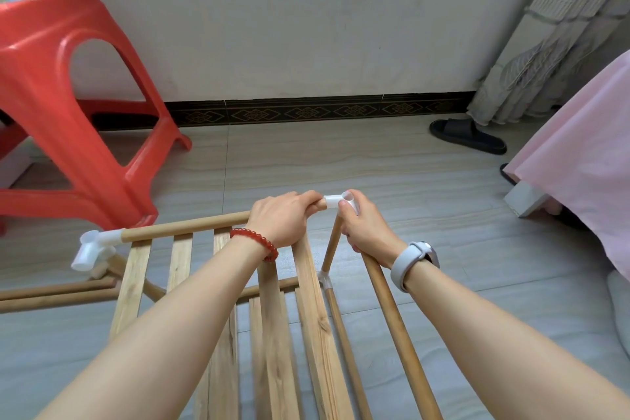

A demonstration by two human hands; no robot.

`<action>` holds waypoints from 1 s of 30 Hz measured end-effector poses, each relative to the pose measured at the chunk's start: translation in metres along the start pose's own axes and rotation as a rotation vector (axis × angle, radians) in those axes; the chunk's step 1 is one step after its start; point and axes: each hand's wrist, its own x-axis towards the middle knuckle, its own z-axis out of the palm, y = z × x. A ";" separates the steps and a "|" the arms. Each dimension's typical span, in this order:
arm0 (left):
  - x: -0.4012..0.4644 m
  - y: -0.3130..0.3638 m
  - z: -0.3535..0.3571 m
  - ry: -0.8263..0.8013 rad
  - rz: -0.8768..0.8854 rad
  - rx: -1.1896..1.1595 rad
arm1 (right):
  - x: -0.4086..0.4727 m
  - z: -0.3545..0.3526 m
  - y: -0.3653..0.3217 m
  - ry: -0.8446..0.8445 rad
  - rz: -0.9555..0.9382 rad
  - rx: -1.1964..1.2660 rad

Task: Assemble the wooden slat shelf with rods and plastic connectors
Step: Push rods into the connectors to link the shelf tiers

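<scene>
Gripping: both hands are closed on parts at the shelf's far right corner.
Left hand (283,218): clenched around the top rod (184,225), fingers at its right end.
Right hand (366,228): grasping the connector (335,201), thumb pressed on it; palm lies over a side rod (399,327).
Connector: white, seated on the top rod's end, between the two hands.
Slats (306,327): below both wrists, running toward the person.
Second connector (93,247): well left of the left hand, on the rod's other end.
Loose rods (51,293): on the floor, far left.
Stool (68,95): red, beyond the left hand.
</scene>
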 end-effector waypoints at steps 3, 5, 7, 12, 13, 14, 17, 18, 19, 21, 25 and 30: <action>0.000 0.000 0.000 -0.009 -0.002 0.027 | -0.003 0.001 -0.003 -0.003 0.010 0.013; 0.000 0.001 -0.002 -0.038 -0.008 0.005 | -0.004 0.002 -0.006 -0.005 0.013 0.008; 0.000 0.003 -0.004 -0.059 0.024 -0.024 | -0.005 0.002 -0.007 -0.008 0.010 -0.006; -0.003 -0.002 -0.004 -0.051 0.062 -0.032 | -0.011 0.005 -0.010 -0.021 -0.006 -0.053; -0.002 -0.003 -0.004 -0.056 0.060 -0.035 | -0.012 0.005 -0.010 -0.022 -0.009 -0.063; -0.002 -0.003 -0.004 -0.066 0.057 -0.047 | -0.012 0.005 -0.010 -0.021 -0.011 -0.072; -0.002 -0.003 -0.004 -0.094 0.039 -0.108 | -0.015 0.006 -0.011 -0.027 -0.014 -0.092; -0.002 -0.003 -0.004 -0.092 0.031 -0.126 | -0.015 0.006 -0.010 -0.025 -0.013 -0.094; -0.003 -0.003 -0.003 -0.083 0.024 -0.140 | -0.016 0.007 -0.010 -0.023 -0.014 -0.098; -0.005 -0.003 -0.003 -0.066 0.014 -0.157 | -0.016 0.007 -0.010 -0.025 -0.017 -0.114; -0.007 -0.004 0.002 -0.013 0.024 -0.150 | -0.017 0.008 -0.009 -0.024 -0.017 -0.144; -0.008 -0.004 0.002 0.045 0.068 -0.047 | -0.018 0.010 -0.009 -0.029 -0.011 -0.194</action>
